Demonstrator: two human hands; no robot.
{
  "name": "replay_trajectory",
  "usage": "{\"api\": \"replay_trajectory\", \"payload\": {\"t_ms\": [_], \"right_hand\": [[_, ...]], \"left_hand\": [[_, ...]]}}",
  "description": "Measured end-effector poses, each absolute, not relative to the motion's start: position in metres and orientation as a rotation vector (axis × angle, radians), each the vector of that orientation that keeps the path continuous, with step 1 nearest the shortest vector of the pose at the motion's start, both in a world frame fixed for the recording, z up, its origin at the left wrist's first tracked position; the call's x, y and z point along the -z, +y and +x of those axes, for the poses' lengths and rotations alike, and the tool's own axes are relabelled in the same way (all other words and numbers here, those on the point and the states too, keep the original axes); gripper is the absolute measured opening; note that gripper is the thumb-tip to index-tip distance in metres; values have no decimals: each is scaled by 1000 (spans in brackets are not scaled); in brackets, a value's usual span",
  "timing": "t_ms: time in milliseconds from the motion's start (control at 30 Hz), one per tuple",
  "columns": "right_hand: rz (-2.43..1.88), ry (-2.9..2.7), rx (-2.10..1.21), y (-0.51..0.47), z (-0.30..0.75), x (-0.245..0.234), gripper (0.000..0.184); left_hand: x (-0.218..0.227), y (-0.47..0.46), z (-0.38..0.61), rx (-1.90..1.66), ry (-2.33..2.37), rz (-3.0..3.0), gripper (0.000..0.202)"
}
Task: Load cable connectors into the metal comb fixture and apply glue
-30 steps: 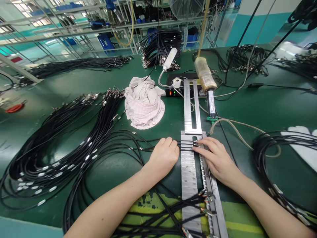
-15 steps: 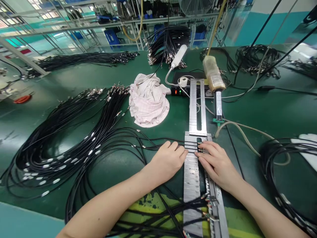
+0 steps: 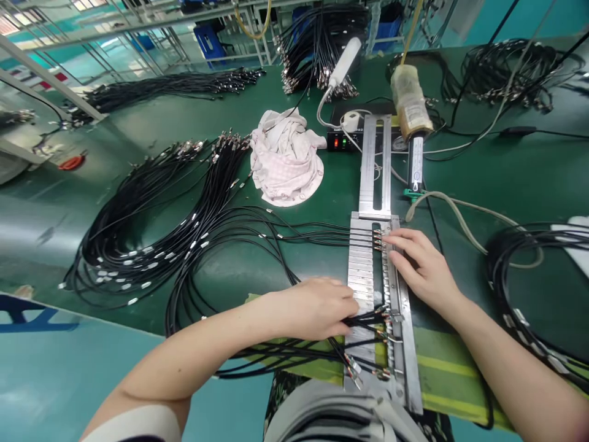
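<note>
A long slotted metal fixture (image 3: 361,270) lies on the bench, pointing away from me. Across its far part run several thin black cables, their metal connector ends (image 3: 378,240) set in a row. My right hand (image 3: 421,261) is open beside them, fingers stretched out and fingertips at the ends. Lower down, my left hand (image 3: 317,307) has its thumb and fingers around a bunch of black cables (image 3: 368,319) that crosses the fixture's near part. The palm hides part of this bunch. More cable ends with small clips (image 3: 393,337) sit along the near right edge.
Large looped cable bundles (image 3: 138,264) lie at left and more coils (image 3: 506,294) at right. A pink cloth (image 3: 289,162), a black box with lit indicators (image 3: 338,141), a white bendable lamp (image 3: 345,61) and a hanging syringe dispenser (image 3: 415,159) stand beyond the fixture.
My left hand has left the far cables and moved toward me to the nearer bunch. My right hand stays by the connector ends, its fingers straighter. The view has tilted down.
</note>
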State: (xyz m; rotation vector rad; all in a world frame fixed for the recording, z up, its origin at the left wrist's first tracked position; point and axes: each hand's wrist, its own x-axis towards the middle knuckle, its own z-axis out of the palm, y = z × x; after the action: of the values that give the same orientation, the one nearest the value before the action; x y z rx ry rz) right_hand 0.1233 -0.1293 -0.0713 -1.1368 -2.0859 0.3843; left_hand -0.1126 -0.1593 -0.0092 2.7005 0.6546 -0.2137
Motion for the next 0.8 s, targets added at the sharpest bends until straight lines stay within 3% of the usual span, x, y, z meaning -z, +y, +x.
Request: {"api": "replay_trajectory", "payload": {"t_ms": [267,500,800], "right_hand": [[-1134,-2049,-384,-130,126,62,24],[-1204,-2002,-300,-125,139,57,25],[-1235,-2069,-312,-124,141,65,26]], "left_hand": [[15,-153,-116,-136,852,2427,5],[39,-107,-97,-240,1186,2926,19],[52,-113,-99,-330,1103,3103,24]]}}
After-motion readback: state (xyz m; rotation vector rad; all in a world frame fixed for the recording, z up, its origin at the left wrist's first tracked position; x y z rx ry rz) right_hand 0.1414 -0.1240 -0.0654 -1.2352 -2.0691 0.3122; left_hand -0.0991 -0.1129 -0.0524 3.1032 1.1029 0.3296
